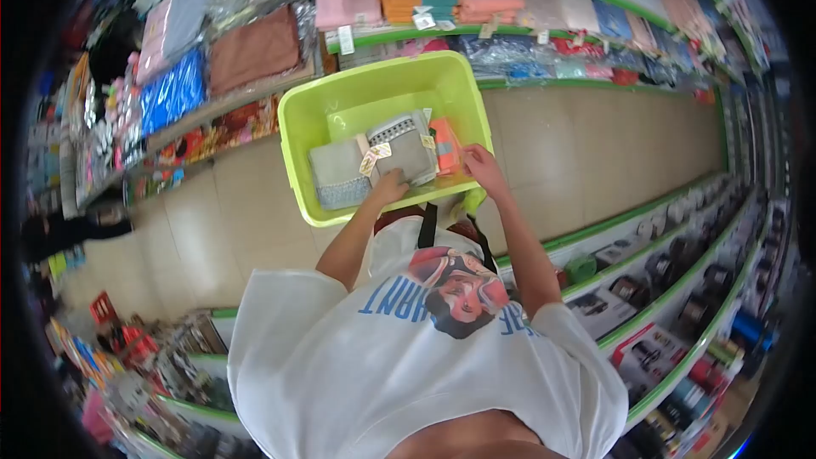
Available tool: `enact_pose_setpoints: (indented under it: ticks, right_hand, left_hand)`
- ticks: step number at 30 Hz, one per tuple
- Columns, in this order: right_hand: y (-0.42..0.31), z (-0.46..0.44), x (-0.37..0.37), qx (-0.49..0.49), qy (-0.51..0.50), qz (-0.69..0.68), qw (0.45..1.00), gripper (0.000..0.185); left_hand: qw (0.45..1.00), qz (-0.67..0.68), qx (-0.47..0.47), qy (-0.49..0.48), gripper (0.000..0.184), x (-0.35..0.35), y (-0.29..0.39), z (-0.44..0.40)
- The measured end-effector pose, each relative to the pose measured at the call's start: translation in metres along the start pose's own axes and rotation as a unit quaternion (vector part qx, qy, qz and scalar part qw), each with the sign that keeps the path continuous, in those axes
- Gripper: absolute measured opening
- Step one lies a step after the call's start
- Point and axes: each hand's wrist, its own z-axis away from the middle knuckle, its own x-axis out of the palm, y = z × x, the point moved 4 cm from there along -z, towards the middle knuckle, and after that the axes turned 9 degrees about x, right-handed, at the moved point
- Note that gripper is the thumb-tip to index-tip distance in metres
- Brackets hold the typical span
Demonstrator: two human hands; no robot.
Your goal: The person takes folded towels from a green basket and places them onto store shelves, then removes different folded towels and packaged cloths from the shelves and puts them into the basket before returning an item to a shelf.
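A yellow-green plastic tub (pixel 297 157) stands in front of me with folded towels lying in it. My left hand (pixel 390 186) reaches over the near wall, its fingers bent at the lower edge of a grey towel (pixel 399 155) with a dark patterned band and a paper tag. To the left lies another grey towel (pixel 338 168) with a bluish lower band. At the tub's right side, my right hand (pixel 483 165) has its fingers curled at the edge of an orange towel (pixel 444 143). The fingertips of both hands are partly hidden.
Beyond the tub, green-edged shelves (pixel 501 30) hold stacked towels. Packaged textiles (pixel 255 49) fill the shelf at left. Shelves with boxes and dark containers (pixel 671 268) line the near right. A tiled floor (pixel 586 140) runs between them. Someone in dark clothing (pixel 72 236) is at the far left.
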Motion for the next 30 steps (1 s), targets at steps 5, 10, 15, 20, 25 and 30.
enact_pose_setpoints:
  ticks: [5,10,15,20,25,30]
  right_hand:
    - [0.006,-0.151,0.015,-0.039,-0.025,0.152,0.987,0.035]
    - [-0.015,-0.228,0.046,0.073,-0.184,0.215,0.956,0.081]
    - [-0.060,-0.229,0.057,0.113,-0.179,0.167,0.963,0.110]
    - [-0.031,-0.295,0.062,0.017,-0.123,0.408,0.904,0.111]
    - [-0.073,-0.323,0.097,-0.048,-0.209,0.518,0.828,0.111]
    - [-0.057,-0.309,0.101,0.013,-0.382,0.502,0.776,0.108]
  left_hand:
    - [0.998,-0.029,-0.026,0.057,0.057,0.015,-0.009,-0.026]
    - [0.987,-0.032,-0.145,0.062,0.058,0.005,0.004,-0.039]
    - [0.942,0.006,-0.324,0.086,0.062,-0.006,0.046,-0.064]
    - [0.902,-0.014,-0.362,0.237,0.053,0.032,0.054,-0.085]
    - [0.876,0.003,-0.420,0.238,0.049,0.032,0.064,-0.092]
    - [0.861,-0.025,-0.487,0.144,0.048,0.025,0.078,-0.095]
